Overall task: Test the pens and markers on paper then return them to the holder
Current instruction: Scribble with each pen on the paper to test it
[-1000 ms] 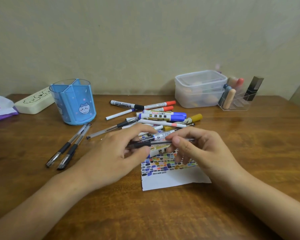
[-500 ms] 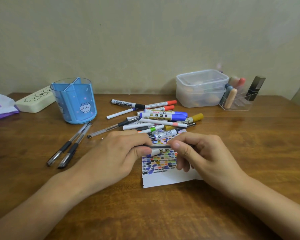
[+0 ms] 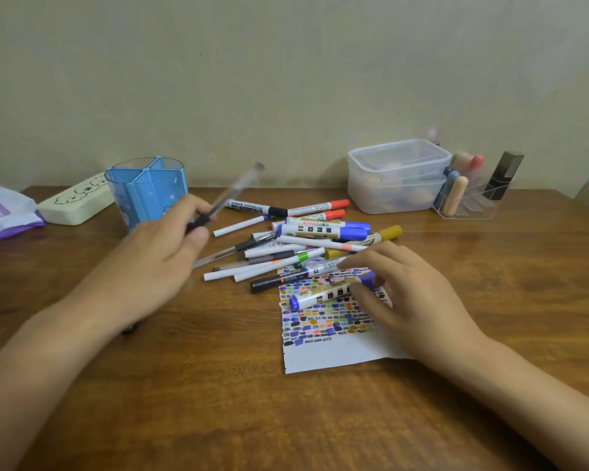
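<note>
My left hand (image 3: 157,260) grips a clear pen (image 3: 230,195) beside the blue holder (image 3: 147,192); my right hand (image 3: 412,294) pinches a purple marker (image 3: 327,294) on the paper (image 3: 337,355).

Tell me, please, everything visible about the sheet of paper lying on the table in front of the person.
The paper is a small white sheet lying flat on the wooden table. Rows of small ink patches in blue, black, orange, green and gold cover its upper part; its lower strip is blank. A purple-capped marker lies across it, and the right hand rests over its right side, touching that marker. The tips of several other pens overlap its top edge.
</note>
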{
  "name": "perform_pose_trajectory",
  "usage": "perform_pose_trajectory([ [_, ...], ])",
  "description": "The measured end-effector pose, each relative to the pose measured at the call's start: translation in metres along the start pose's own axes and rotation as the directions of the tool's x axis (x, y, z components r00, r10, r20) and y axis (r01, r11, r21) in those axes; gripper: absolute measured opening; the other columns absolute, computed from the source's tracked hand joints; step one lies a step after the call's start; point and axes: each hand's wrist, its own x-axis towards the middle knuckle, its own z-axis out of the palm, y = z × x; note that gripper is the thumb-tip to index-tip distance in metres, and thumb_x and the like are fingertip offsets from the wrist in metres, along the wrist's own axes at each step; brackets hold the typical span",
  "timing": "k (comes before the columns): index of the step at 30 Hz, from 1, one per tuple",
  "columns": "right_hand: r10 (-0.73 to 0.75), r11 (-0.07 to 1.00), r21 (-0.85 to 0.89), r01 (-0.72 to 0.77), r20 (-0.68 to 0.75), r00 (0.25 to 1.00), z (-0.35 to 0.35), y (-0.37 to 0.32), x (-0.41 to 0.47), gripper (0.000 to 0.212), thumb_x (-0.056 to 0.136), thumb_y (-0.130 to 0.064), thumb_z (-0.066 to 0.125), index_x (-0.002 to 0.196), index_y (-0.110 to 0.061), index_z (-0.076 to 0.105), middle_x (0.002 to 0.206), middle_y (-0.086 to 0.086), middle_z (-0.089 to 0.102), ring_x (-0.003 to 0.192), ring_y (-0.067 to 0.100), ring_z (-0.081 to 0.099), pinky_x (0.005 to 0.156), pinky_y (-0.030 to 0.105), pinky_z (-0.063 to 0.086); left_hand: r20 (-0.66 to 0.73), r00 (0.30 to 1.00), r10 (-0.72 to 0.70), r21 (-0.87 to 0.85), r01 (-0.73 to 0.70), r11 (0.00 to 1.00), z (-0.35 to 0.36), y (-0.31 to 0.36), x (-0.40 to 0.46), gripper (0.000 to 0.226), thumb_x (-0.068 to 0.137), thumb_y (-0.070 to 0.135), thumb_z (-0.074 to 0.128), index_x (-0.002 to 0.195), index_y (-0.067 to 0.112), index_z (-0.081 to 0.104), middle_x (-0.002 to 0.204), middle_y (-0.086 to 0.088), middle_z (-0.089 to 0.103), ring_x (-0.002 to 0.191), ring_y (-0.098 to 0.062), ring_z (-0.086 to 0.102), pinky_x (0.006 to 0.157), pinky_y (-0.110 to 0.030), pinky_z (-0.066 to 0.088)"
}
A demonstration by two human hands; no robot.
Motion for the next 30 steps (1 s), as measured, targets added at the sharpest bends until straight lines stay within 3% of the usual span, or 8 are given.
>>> perform_pose_trajectory([
  [2, -0.012, 0.998, -0.067, 0.015, 0.045, 0.999, 0.003, 0.003, 0.001, 0.031, 0.091, -0.026, 0.066, 0.120, -0.037, 0.066, 0.110, -0.017, 0.062, 0.097, 0.008, 0.054, 0.080, 0.036, 0.052, 0.033, 0.997, -0.070, 0.092, 0.067, 0.994, -0.006, -0.008, 0.002, 0.032, 0.101, 0.034, 0.040, 0.132, 0.042, 0.034, 0.070, -0.007, 0.064, 0.066, -0.021, 0.061, 0.067, -0.045, 0.050],
  [4, -0.002, 0.993, -0.120, 0.011, 0.071, 0.997, 0.003, 0.005, 0.002, 0.035, 0.092, -0.025, 0.067, 0.125, -0.037, 0.065, 0.117, -0.016, 0.064, 0.104, 0.011, 0.054, 0.084, 0.036, 0.051, 0.103, 0.986, -0.131, 0.221, 0.106, 0.970, -0.008, -0.016, 0.004, 0.041, 0.101, 0.034, 0.042, 0.136, 0.046, 0.023, 0.066, -0.007, 0.062, 0.064, -0.021, 0.059, 0.061, -0.041, 0.050],
  [6, -0.003, 0.988, -0.152, 0.017, 0.094, 0.996, 0.002, 0.007, 0.002, 0.035, 0.093, -0.027, 0.065, 0.127, -0.037, 0.065, 0.121, -0.016, 0.063, 0.108, 0.010, 0.053, 0.085, 0.034, 0.050, 0.147, 0.973, -0.176, 0.333, 0.118, 0.936, -0.009, -0.021, 0.004, 0.028, 0.101, 0.033, 0.043, 0.123, 0.043, 0.029, 0.065, -0.003, 0.057, 0.061, -0.019, 0.057, 0.053, -0.034, 0.042],
  [9, 0.004, 0.986, -0.163, 0.021, 0.149, 0.989, 0.003, 0.008, 0.002, 0.037, 0.095, -0.030, 0.062, 0.131, -0.039, 0.062, 0.124, -0.019, 0.061, 0.112, 0.008, 0.051, 0.089, 0.034, 0.049, 0.198, 0.956, -0.217, 0.412, 0.120, 0.903, -0.010, -0.024, 0.003, 0.007, 0.100, 0.033, 0.044, 0.102, 0.035, 0.037, 0.076, 0.004, 0.055, 0.067, -0.011, 0.055, 0.054, -0.029, 0.038],
  [13, 0.016, 0.988, -0.157, 0.009, 0.158, 0.987, 0.004, 0.010, 0.003, 0.037, 0.095, -0.030, 0.062, 0.131, -0.040, 0.061, 0.115, -0.019, 0.061, 0.107, 0.007, 0.051, 0.086, 0.033, 0.049, 0.269, 0.929, -0.253, 0.458, 0.108, 0.882, -0.012, -0.023, 0.002, 0.009, 0.099, 0.034, 0.046, 0.094, 0.033, 0.039, 0.074, 0.007, 0.056, 0.071, -0.009, 0.054, 0.059, -0.029, 0.040],
  [19, 0.014, 0.992, -0.129, 0.004, 0.141, 0.990, 0.004, 0.011, 0.003, 0.027, 0.095, -0.028, 0.064, 0.118, -0.040, 0.068, 0.102, -0.022, 0.055, 0.099, 0.009, 0.053, 0.080, 0.034, 0.048, 0.357, 0.890, -0.283, 0.513, 0.066, 0.856, -0.015, -0.023, 0.003, 0.006, 0.100, 0.035, 0.046, 0.099, 0.037, 0.040, 0.079, 0.009, 0.057, 0.072, -0.007, 0.055, 0.058, -0.024, 0.038],
  [23, 0.014, 0.992, -0.129, 0.006, 0.151, 0.988, 0.002, 0.009, 0.004, 0.025, 0.094, -0.028, 0.066, 0.116, -0.041, 0.067, 0.100, -0.026, 0.047, 0.100, 0.007, 0.051, 0.080, 0.029, 0.046, 0.376, 0.881, -0.287, 0.507, 0.064, 0.860, -0.017, -0.025, 0.003, 0.007, 0.099, 0.039, 0.049, 0.096, 0.041, 0.042, 0.080, 0.011, 0.062, 0.073, -0.004, 0.059, 0.060, -0.024, 0.045],
  [30, 0.048, 0.993, -0.116, -0.029, 0.161, 0.986, -0.002, 0.003, 0.005, 0.025, 0.095, -0.029, 0.065, 0.117, -0.041, 0.065, 0.103, -0.027, 0.045, 0.097, -0.001, 0.043, 0.081, 0.023, 0.041, 0.368, 0.892, -0.263, 0.522, 0.035, 0.852, -0.017, -0.027, 0.003, 0.011, 0.098, 0.046, 0.050, 0.090, 0.039, 0.046, 0.077, 0.012, 0.059, 0.072, -0.003, 0.056, 0.057, -0.023, 0.039],
])
